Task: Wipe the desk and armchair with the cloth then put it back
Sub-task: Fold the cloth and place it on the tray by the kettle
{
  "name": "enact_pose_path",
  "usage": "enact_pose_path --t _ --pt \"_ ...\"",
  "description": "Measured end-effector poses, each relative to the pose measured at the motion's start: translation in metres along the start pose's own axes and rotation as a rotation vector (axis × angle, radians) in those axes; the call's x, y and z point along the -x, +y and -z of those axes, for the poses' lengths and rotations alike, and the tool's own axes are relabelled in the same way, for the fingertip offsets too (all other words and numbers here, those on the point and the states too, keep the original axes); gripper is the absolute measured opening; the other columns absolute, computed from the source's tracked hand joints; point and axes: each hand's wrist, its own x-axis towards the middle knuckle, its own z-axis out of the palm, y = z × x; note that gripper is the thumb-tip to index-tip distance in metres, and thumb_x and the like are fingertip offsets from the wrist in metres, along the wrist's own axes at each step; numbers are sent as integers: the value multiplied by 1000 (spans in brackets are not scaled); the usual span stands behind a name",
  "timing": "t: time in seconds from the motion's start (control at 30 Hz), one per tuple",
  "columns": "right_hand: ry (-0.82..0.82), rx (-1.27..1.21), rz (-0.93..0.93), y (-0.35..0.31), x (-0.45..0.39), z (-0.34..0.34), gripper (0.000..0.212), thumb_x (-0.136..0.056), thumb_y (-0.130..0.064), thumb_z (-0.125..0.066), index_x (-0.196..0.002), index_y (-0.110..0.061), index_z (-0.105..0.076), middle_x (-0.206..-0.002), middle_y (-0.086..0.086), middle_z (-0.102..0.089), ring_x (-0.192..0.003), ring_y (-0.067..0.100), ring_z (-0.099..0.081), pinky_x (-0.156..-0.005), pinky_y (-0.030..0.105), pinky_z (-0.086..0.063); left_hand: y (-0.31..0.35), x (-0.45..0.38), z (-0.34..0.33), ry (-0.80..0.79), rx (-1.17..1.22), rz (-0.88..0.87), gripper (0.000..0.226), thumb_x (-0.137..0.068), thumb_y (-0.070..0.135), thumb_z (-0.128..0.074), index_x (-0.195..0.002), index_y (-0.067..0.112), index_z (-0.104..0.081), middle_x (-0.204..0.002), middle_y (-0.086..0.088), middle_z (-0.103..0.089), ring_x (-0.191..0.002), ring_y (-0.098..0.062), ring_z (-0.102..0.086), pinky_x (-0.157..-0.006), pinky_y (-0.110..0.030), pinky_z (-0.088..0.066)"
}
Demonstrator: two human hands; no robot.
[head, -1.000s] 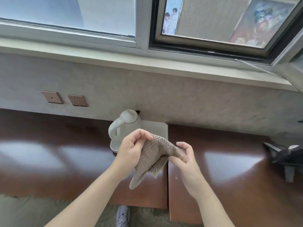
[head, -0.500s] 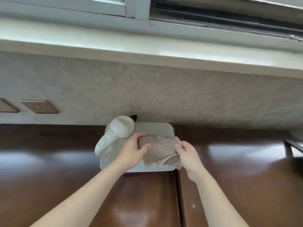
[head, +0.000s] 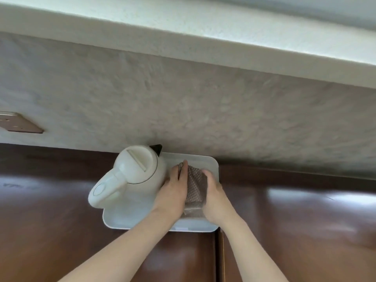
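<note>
Brown cloth (head: 195,186) has come down onto the white tray (head: 213,169) right of the kettle (head: 132,174), left hand (head: 175,190) and right hand (head: 213,194) both still gripping it, so it's basically put back.

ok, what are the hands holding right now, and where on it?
The folded brown waffle-weave cloth, on the white tray: left hand holds its left edge, right hand its right edge.
</note>
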Motion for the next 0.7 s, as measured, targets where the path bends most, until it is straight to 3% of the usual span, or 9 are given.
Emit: enact_pose_path --t 0.1,0.17,0.23,0.3,0.43,0.5,0.57,0.6,0.7 --pt "77 -5 -37 -3 -23 -13 84 -82 10 -52 -151 -25 -20 -147 15 -29 -129 32 -45 -105 31 -37 2 -21 -16 -20 -18 47 95 -92 0 -54 -157 13 14 -164 -11 5 -142 -28 -35 -107 -33 -42" --pt "115 21 -86 -4 -36 -18 76 -83 8 -50 -149 -21 -26 -153 17 -21 -134 34 -40 -109 33 -35 2 -31 -26 -33 -62 64 88 -97 1 -49 -156 11 16 -161 -15 28 -153 -32 -5 -119 -33 -25" --pt "177 116 -101 -2 -42 -23 64 -91 3 -48 -148 -18 -29 -161 19 -6 -145 33 -25 -117 36 -27 3 -36 -34 16 -122 74 78 -99 0 -40 -155 5 15 -149 -19 45 -149 -35 24 -123 -35 -7" --pt "211 309 -24 2 -41 -31 52 -100 -5 -41 -150 -13 -30 -164 16 -7 -151 30 -10 -122 37 -12 1 -34 -39 43 -180 40 65 -102 0 -30 -155 0 8 -150 -21 42 -141 -35 35 -125 -36 0" --pt "15 477 75 8 -26 -41 45 -98 -13 -39 -143 -8 -41 -150 9 -42 -152 27 -9 -123 36 3 -6 -17 -48 -15 -154 -52 47 -105 16 -34 -151 13 -30 -168 -5 -1 -154 -22 3 -124 -30 -5" --pt "-5 552 44 6 -17 -42 38 -94 -10 -47 -131 -5 -54 -133 14 -55 -145 32 -29 -123 39 -10 -7 -5 -48 -22 -86 -76 42 -101 18 -42 -142 17 -43 -164 -2 -19 -151 -18 -15 -121 -26 -14" --pt "56 606 34 4 -12 -40 25 -82 -7 -66 -105 -1 -70 -106 17 -65 -112 38 -60 -109 42 -42 -5 5 -46 -55 -21 -99 42 -97 15 -47 -138 17 -49 -156 1 -32 -142 -17 -31 -113 -25 -28" --pt "52 635 33 1 -10 -38 22 -81 -8 -67 -102 -3 -72 -102 15 -65 -103 35 -63 -101 40 -47 -6 8 -46 -69 12 -105 44 -95 12 -50 -139 17 -48 -154 2 -35 -139 -16 -34 -109 -26 -35" --pt "-30 675 32 4 -9 -39 33 -97 -8 -40 -127 -7 -54 -128 12 -50 -119 33 -47 -101 41 -35 -12 15 -46 -59 48 -136 51 -92 6 -52 -142 17 -46 -150 2 -40 -137 -17 -37 -106 -26 -39"
